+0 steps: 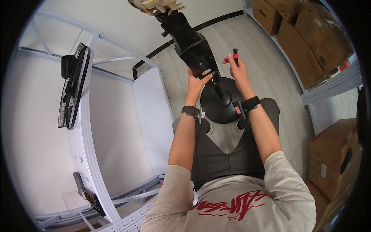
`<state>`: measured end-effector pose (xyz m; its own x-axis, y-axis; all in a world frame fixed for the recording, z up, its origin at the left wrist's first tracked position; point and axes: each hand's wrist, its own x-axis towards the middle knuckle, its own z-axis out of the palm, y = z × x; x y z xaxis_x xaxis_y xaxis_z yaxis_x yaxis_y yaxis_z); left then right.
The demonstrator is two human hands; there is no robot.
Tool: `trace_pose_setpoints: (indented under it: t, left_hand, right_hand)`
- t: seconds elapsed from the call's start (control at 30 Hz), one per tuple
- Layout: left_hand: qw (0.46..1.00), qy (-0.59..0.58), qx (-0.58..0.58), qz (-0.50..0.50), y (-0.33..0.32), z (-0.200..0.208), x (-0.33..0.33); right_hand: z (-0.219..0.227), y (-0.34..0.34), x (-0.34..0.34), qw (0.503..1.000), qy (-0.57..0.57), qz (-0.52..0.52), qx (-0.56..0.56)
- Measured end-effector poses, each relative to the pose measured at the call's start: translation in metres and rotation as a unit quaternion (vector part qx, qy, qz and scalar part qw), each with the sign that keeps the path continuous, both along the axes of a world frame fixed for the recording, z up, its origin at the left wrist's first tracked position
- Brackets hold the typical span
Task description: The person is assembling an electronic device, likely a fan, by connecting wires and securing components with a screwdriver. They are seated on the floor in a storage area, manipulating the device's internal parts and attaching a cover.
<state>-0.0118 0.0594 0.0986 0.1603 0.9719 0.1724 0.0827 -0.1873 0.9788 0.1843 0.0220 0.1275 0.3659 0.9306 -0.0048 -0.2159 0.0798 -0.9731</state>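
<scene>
At the frame's upper centre, the left hand (pixel 196 84) clasps the lower end of a black plastic fan column (pixel 196 54) (its round black base (pixel 217 115) sits just right of centre), while the right hand (pixel 240 74) grips a short red-and-black tool (pixel 235 55).

- There's your tool (pixel 235 55), black and red!
- Your column (pixel 196 51): black, with a pale oval (pixel 208 72)!
- Your shirt (pixel 228 186): light grey, red-scrawled!
- Your trousers (pixel 226 165): dark grey!
</scene>
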Motion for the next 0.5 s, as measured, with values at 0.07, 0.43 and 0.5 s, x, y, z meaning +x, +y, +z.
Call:
trace_pose_setpoints:
  t: [0.07, 0.43, 0.5]
  left_hand:
    - [1.0, -0.022, 0.005, -0.017, 0.0, 0.002, 0.0]
    - [0.995, 0.093, 0.027, 0.037, -0.017, 0.048, -0.036]
    - [0.992, 0.097, 0.051, 0.069, -0.025, 0.059, -0.062]
  right_hand:
    - [0.014, -0.01, 0.0, 1.0, -0.002, -0.012, 0.007]
    - [0.09, -0.061, -0.043, 0.912, -0.373, -0.072, 0.156]
    - [0.109, -0.07, -0.066, 0.944, -0.308, 0.025, 0.118]
